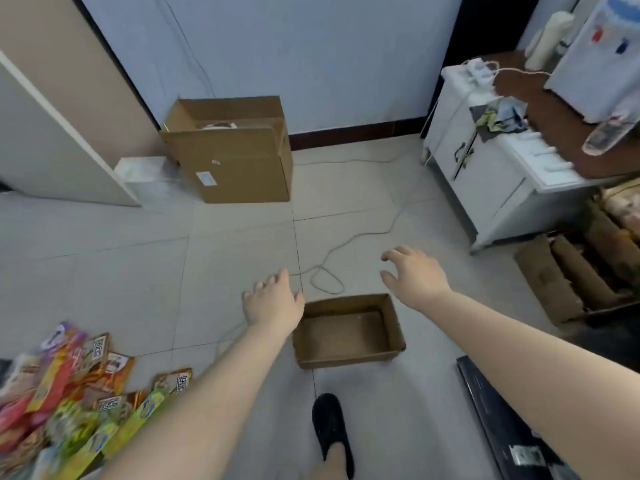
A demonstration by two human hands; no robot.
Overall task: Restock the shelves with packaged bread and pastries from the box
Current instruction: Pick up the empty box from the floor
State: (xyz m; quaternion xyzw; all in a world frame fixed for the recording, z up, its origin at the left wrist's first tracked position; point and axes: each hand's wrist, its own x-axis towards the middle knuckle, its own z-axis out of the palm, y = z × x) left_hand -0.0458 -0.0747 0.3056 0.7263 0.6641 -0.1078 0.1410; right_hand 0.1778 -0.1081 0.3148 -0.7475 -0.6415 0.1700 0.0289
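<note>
A shallow brown cardboard box [348, 330] lies on the tiled floor below me, with nothing inside it. My left hand [272, 301] hovers over its left rim, fingers spread and holding nothing. My right hand [414, 273] is stretched out above and to the right of the box, also open and empty. A pile of colourful snack and pastry packets [74, 389] fills the lower left corner. More packaged bread [623, 209] shows at the right edge, above an open carton of brown rolls [571, 275].
A large open cardboard box [230, 150] stands by the far wall. A white cable [346, 247] snakes across the floor. A white cabinet [485, 174] with a water dispenser [599, 57] stands at the right. My black shoe [330, 427] is near the bottom.
</note>
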